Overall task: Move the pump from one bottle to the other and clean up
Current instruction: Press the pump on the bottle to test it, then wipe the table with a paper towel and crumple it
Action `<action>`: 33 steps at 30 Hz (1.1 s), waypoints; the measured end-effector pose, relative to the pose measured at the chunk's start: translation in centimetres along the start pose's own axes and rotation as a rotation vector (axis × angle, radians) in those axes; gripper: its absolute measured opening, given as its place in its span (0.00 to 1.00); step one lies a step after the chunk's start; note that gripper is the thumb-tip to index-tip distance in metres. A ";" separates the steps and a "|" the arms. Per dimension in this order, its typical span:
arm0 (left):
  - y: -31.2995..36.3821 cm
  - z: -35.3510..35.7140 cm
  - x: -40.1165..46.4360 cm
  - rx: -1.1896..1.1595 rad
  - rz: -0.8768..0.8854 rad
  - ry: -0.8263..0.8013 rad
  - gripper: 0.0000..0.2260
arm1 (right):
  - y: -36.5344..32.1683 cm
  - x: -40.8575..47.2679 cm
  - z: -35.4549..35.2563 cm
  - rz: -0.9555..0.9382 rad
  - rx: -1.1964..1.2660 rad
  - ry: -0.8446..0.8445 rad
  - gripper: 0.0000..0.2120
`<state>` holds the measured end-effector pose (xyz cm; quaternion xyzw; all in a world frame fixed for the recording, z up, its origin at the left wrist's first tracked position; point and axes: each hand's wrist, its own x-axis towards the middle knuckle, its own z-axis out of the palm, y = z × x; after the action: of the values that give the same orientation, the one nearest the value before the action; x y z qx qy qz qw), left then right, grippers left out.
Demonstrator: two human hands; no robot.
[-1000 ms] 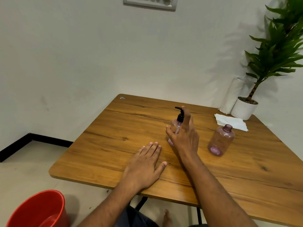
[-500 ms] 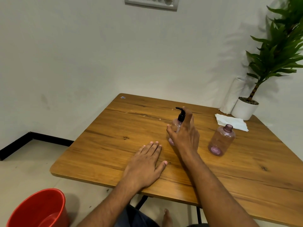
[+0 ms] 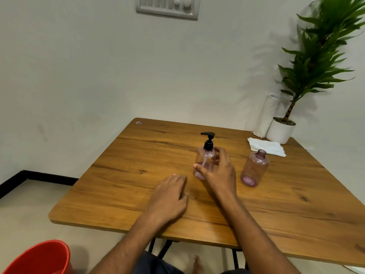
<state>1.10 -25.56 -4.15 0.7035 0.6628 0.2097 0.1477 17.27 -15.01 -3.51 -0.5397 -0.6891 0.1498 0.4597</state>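
I see R hand (image 3: 217, 173) curled round pump bottle (image 3: 205, 161), black pump (image 3: 208, 141) on top, L hand (image 3: 169, 194) flat on table (image 3: 118, 184), fingers relaxed, open-neck 2nd bottle (image 3: 254, 169) nearby

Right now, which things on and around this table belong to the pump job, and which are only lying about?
For the job: pump, pump bottle held by the right hand, open bottle, tissue, probably the paper roll for cleaning.
Lying about: potted plant, red bucket, wall switch panel.
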 end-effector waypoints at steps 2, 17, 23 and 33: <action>2.0 -0.8 0.7 -0.210 -0.017 0.067 0.27 | 0.3 0.2 -0.3 -0.003 -0.005 0.023 0.42; 6.8 2.0 11.7 -0.901 -0.246 0.127 0.42 | 0.8 3.1 -0.2 0.083 -0.198 -0.045 0.38; 7.8 5.1 6.5 -0.895 -0.096 0.257 0.30 | -1.6 -4.6 -4.9 -0.108 -0.460 -0.129 0.15; 7.2 7.2 4.5 -0.570 0.120 0.110 0.22 | 7.4 4.5 -16.0 0.054 -0.232 0.424 0.03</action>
<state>11.04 -21.13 -6.44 0.6592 0.5412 0.4338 0.2904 34.50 -12.97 1.96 -0.6265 -0.5752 -0.0346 0.5249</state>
